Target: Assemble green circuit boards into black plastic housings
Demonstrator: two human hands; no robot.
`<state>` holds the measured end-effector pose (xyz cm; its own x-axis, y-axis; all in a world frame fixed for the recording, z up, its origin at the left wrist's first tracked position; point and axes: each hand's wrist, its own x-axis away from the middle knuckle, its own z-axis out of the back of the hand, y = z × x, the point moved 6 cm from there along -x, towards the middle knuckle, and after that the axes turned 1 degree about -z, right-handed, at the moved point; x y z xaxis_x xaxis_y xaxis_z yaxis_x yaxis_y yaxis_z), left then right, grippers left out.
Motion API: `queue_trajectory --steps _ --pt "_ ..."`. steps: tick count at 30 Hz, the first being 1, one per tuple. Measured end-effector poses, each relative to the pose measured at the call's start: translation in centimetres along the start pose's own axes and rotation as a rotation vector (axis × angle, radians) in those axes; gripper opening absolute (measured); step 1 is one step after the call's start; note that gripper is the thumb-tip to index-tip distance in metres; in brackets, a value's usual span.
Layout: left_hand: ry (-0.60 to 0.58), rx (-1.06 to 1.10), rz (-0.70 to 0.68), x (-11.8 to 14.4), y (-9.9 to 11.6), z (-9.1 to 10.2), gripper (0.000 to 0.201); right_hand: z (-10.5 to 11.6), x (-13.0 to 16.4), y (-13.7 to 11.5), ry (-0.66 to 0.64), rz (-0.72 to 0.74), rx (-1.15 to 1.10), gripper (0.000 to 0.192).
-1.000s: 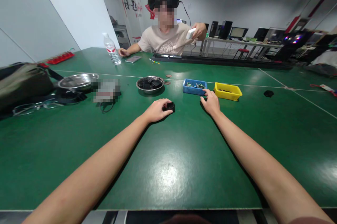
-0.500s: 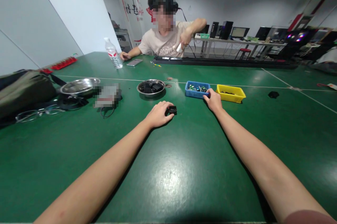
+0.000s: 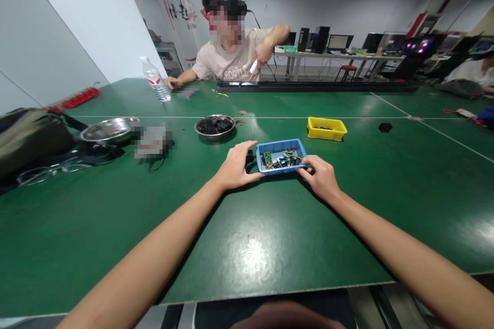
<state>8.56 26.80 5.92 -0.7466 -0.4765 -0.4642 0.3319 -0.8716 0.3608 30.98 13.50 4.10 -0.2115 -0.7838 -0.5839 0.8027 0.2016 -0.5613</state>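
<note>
Between my hands is a blue plastic bin (image 3: 261,161) of small green circuit boards and other little parts (image 3: 283,159). My right hand (image 3: 321,177) grips its right front corner, thumb below and fingers on the rim. At the bin's left end is my left hand (image 3: 234,167), thumb and fingers spread apart, their tips close to or touching the bin. A small black plastic piece (image 3: 250,156) shows in the gap between that palm and the bin, partly hidden; I cannot tell whether the hand touches it.
A yellow bin (image 3: 327,134) with dark parts stands behind to the right, a steel bowl (image 3: 215,137) of black pieces behind to the left. Farther left are another steel dish (image 3: 110,131), glasses and a bag. A person (image 3: 231,56) sits opposite, near a water bottle (image 3: 156,81).
My right hand has pulled the blue bin toward me and left, away from the yellow bin. My left hand has opened from around the black piece, its fingers now spread beside the bin.
</note>
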Motion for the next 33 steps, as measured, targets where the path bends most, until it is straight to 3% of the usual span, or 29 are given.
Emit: queue_trajectory --steps 4,10,15,20,33 --pt "-0.082 0.036 -0.058 0.2 1.8 -0.9 0.093 0.8 1.5 -1.0 -0.034 0.015 -0.01 0.012" --pt "-0.04 0.06 -0.071 0.4 2.1 -0.8 0.086 1.3 1.0 -1.1 -0.152 -0.003 -0.088 0.016" --pt "-0.052 0.041 -0.095 0.3 1.9 -0.7 0.075 2.5 0.3 -1.2 -0.093 0.027 -0.068 0.019" --pt "-0.06 -0.019 -0.149 0.3 2.1 -0.8 0.058 2.2 0.3 -1.5 -0.104 0.076 0.012 0.018" --pt "-0.039 -0.04 -0.243 0.4 2.6 -0.7 0.06 2.6 0.3 -2.5 -0.013 0.176 0.054 0.013"
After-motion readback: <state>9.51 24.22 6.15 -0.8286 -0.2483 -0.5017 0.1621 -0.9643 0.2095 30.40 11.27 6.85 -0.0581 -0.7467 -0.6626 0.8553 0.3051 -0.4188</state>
